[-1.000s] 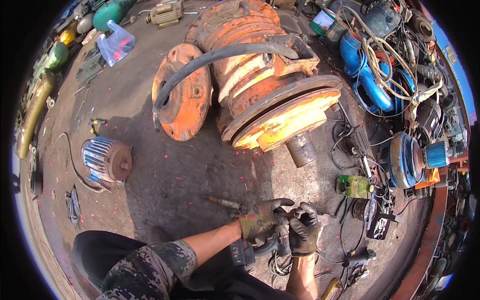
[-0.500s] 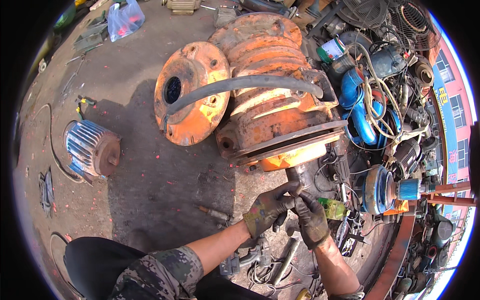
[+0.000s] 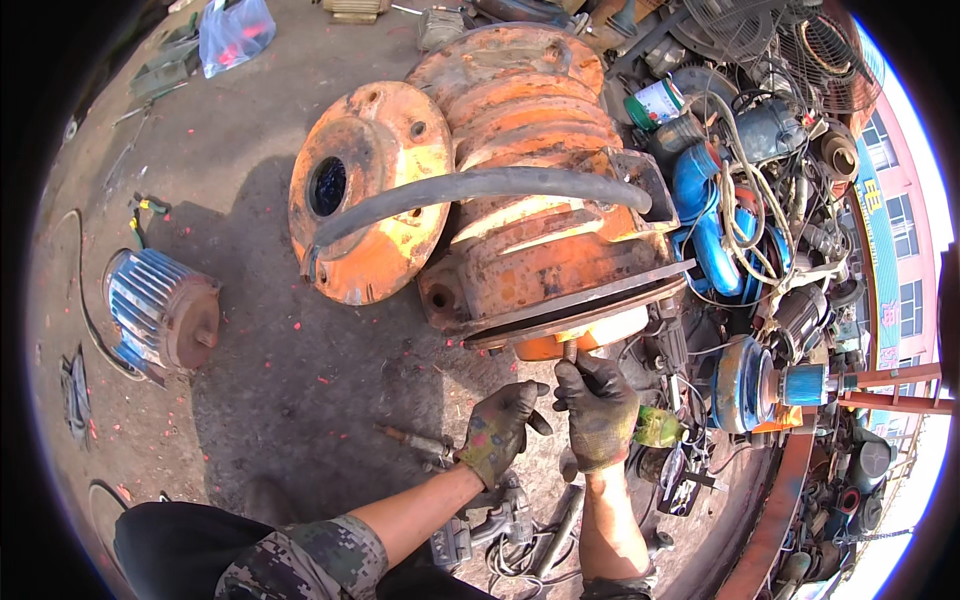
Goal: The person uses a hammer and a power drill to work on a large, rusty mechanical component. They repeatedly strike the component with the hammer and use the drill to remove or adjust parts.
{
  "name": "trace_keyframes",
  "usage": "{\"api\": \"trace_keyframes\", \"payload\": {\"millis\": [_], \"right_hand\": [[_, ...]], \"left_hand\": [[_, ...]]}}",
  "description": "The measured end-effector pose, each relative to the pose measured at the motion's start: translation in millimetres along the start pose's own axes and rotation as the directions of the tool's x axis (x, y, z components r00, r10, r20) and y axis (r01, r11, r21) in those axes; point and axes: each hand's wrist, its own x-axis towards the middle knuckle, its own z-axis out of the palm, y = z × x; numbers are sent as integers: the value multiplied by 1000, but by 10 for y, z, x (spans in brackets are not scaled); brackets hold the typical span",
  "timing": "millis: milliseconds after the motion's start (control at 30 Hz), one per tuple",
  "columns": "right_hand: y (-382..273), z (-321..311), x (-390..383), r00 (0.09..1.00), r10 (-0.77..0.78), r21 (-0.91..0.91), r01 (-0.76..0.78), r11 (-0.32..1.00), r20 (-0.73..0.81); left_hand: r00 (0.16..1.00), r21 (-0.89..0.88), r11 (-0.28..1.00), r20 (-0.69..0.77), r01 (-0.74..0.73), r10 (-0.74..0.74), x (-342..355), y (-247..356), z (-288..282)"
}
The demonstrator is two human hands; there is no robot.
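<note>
My right hand (image 3: 598,412), in a dirty grip glove, is closed on a small metal piece (image 3: 569,350), held upright at the lower rim of a large rusty orange machine housing (image 3: 530,250). My left hand (image 3: 500,428), similarly gloved, is just left and below, fingers loosely curled but apart, with nothing visible between them. An orange flanged disc (image 3: 370,265) leans at the housing's left, a thick black hose (image 3: 480,183) lying across both. Below my hands are a power tool (image 3: 452,540) and coiled cable, partly hidden by my arms.
A finned blue motor (image 3: 160,305) sits on the left, near a plastic bag (image 3: 235,35). Blue pumps (image 3: 710,230), tangled hoses and scrap crowd the right, with a green bottle (image 3: 660,428) beside my right hand. A red steel beam (image 3: 775,500) runs along the lower right.
My hands have separated: the right has risen to the housing's rim with the small piece, the left has dropped slightly away. The view has also shifted, showing more of the right side.
</note>
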Motion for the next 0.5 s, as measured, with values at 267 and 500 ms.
{"api": "trace_keyframes", "payload": {"millis": [267,500], "right_hand": [[-106,117,-13,941,-258,-287,191,939,-217],[49,124,-24,983,-167,337,184,923,-78]], "left_hand": [[998,-7,999,-46,50,-51,4,-107,30],[994,-10,995,-41,98,-99,-36,-324,53]]}}
